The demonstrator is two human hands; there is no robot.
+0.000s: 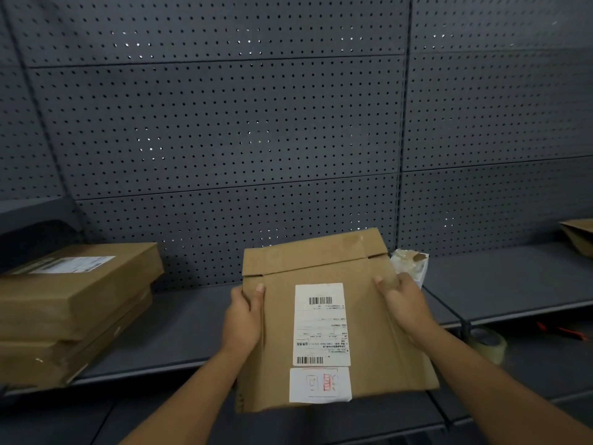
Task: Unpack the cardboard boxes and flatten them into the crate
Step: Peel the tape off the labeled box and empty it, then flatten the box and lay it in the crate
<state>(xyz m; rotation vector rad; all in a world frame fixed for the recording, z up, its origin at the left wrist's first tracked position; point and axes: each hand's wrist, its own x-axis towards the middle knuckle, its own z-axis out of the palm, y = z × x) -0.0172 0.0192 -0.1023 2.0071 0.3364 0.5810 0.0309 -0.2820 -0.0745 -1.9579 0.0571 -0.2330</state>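
Note:
A flat brown cardboard box [362,316] with a white shipping label and a second white sticker is held above the grey shelf [179,332], its far flap end tilted toward the pegboard. My left hand [244,316] grips its left edge, thumb on top. My right hand [404,300] grips its right edge, thumb on the top face. Two more flat cardboard boxes [73,303] lie stacked on the shelf at the left. No crate is in view.
A grey pegboard wall [224,123] backs the shelf. A crumpled white plastic wrapper [412,264] lies behind the held box. A roll of tape [491,345] and a red-handled tool [558,332] sit lower right. Another cardboard piece [580,236] is at the far right.

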